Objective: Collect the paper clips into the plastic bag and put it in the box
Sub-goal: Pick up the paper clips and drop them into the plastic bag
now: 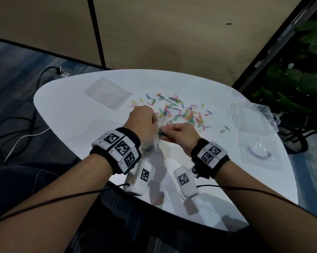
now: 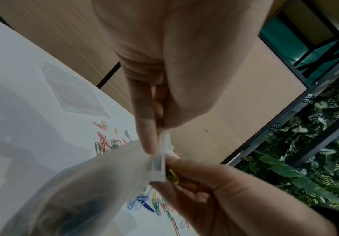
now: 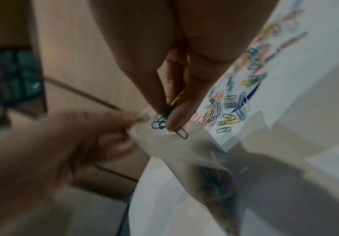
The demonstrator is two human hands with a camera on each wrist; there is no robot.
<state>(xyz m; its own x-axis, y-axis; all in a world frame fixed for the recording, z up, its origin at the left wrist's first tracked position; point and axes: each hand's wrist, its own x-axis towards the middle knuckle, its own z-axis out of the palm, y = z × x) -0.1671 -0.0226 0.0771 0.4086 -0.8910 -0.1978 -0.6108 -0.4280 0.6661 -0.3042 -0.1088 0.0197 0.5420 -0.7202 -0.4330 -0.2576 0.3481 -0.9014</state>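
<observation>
My left hand (image 1: 144, 121) pinches the top edge of a clear plastic bag (image 1: 150, 143), which hangs over the white table (image 1: 66, 114); its mouth (image 2: 158, 166) sits between thumb and forefinger. Dark clips lie in the bag's bottom (image 3: 217, 183). My right hand (image 1: 176, 133) pinches a small bunch of paper clips (image 3: 164, 123) at the bag's mouth; a yellow one (image 2: 173, 175) shows between the fingers. Many coloured paper clips (image 1: 179, 112) lie scattered on the table beyond both hands. A clear plastic box (image 1: 252, 115) stands at the right.
A flat stack of spare clear bags (image 1: 108, 94) lies at the table's back left. A clear lid or tray (image 1: 258, 150) rests near the right edge. Cables run across the floor (image 1: 17, 132) at left, and plants (image 1: 291, 84) stand behind the table at right.
</observation>
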